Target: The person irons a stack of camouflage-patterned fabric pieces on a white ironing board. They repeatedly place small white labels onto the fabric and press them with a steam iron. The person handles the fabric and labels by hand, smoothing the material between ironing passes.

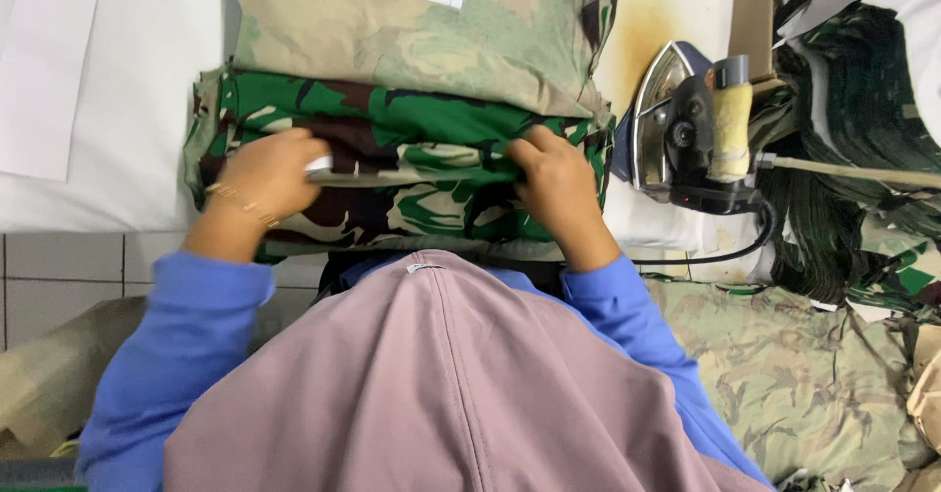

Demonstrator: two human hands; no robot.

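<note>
Both hands (270,173) (554,183) grip a folded camouflage garment (412,149) on the white padded table (137,110) beside an iron (686,124).

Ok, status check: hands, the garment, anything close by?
Left hand and right hand both pressing on the folded green camouflage garment. Paler camouflage garment lies under its far edge. Iron parked right beside it.

White padded bench (147,110), scorch-stained near the iron (686,129). Folded camouflage garment (412,159) lies on it. Iron rests on its side, just right of the garment.
</note>
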